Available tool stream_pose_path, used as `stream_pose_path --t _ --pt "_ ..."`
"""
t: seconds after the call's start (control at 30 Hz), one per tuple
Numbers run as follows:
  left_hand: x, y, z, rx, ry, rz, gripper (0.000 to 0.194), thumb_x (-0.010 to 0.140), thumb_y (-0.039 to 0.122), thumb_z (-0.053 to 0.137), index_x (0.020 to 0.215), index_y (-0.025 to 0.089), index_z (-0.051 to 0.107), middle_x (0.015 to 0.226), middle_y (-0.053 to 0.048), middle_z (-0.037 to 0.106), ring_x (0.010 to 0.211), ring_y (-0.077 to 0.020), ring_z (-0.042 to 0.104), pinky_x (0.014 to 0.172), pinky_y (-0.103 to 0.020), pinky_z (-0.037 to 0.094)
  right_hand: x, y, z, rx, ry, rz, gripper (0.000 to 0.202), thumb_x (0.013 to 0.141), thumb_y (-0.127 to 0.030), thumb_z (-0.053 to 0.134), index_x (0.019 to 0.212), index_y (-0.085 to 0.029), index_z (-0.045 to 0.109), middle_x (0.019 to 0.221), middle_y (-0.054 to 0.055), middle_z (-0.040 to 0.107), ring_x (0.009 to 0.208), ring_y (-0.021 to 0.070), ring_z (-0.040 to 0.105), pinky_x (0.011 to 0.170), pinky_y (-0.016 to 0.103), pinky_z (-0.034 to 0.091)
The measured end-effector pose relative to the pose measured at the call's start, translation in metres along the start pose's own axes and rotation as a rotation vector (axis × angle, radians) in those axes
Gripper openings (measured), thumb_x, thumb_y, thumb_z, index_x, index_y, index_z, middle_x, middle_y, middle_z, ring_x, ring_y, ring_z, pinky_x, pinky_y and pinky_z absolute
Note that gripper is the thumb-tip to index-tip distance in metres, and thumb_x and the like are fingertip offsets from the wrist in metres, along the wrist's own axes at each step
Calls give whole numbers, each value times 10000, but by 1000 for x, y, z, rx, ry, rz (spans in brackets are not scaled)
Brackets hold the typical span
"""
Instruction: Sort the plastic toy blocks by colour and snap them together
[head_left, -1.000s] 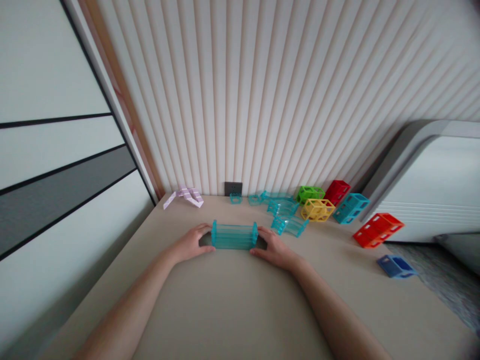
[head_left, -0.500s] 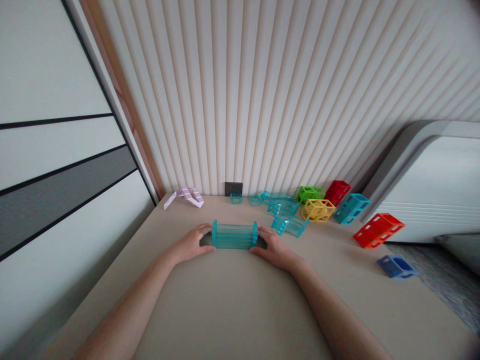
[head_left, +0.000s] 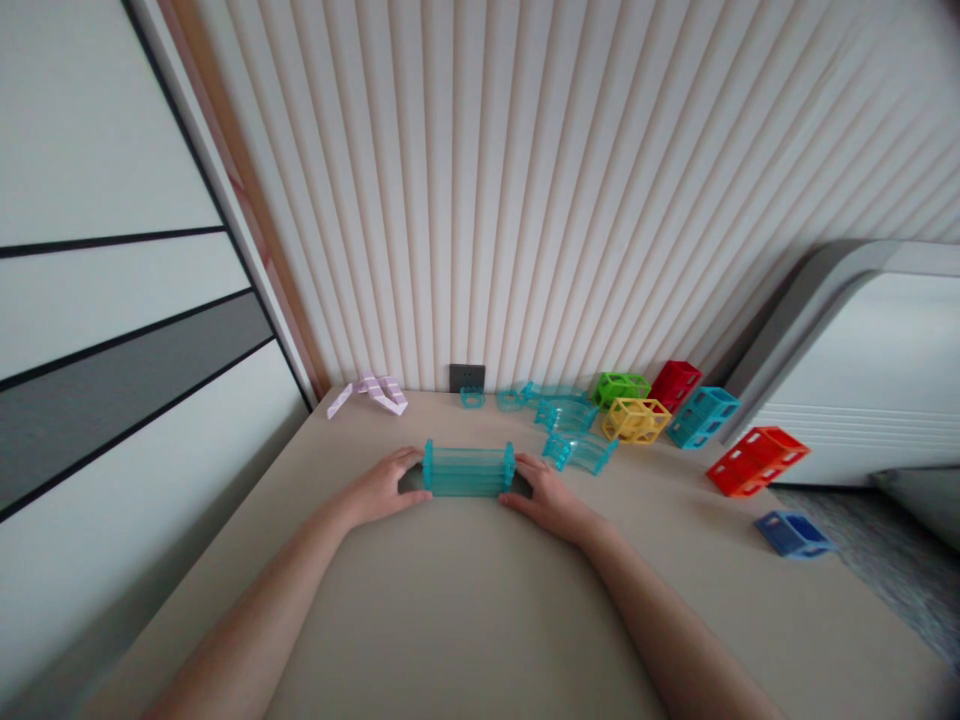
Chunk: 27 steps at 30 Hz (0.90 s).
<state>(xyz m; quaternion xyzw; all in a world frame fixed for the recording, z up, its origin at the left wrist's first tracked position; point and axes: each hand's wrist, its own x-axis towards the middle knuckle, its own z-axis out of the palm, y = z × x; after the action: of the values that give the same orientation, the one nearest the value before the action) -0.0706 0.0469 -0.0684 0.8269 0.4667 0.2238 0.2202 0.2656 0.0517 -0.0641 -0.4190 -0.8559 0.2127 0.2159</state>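
A straight, see-through teal toy track piece [head_left: 469,474] lies crosswise on the tabletop in front of me, with a raised rim at each end. My left hand [head_left: 388,488] grips its left end, thumb at the near side and fingers at the far side. Its right end is held the same way by my right hand [head_left: 549,494]. Some fingertips are hidden behind the end rims. Just beyond my right hand lies a curved teal track piece [head_left: 581,452], apart from the fingers.
More teal track pieces [head_left: 564,413] lie toward the wall. On the right stand green [head_left: 621,387], yellow [head_left: 624,425], dark red [head_left: 676,384], teal [head_left: 703,417], orange-red [head_left: 757,462] and blue [head_left: 795,534] open-frame blocks. Folded lilac strips [head_left: 384,392] lie back left. A black socket [head_left: 466,377] sits on the wall.
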Motion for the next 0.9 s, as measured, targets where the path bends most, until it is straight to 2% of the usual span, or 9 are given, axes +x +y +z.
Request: stream_pose_path --t 0.57,0.9 --pt "0 3 -8 -28 4 -15 512 812 430 728 1274 241 614 1350 -79 643 1284 -291 571 1133 -429 419 0 -5 -2 23 -16 -16 443 885 -366 694 1301 -241 608 1349 104 594 1253 288 553 1088 434 421" --pt "-1 -3 -14 -48 23 -34 504 797 403 740 1261 238 633 1372 -79 637 1288 -294 571 1139 -445 411 0 -3 -2 13 -15 -9 459 893 -311 661 1337 -212 598 1349 119 599 1247 278 568 1097 410 427"
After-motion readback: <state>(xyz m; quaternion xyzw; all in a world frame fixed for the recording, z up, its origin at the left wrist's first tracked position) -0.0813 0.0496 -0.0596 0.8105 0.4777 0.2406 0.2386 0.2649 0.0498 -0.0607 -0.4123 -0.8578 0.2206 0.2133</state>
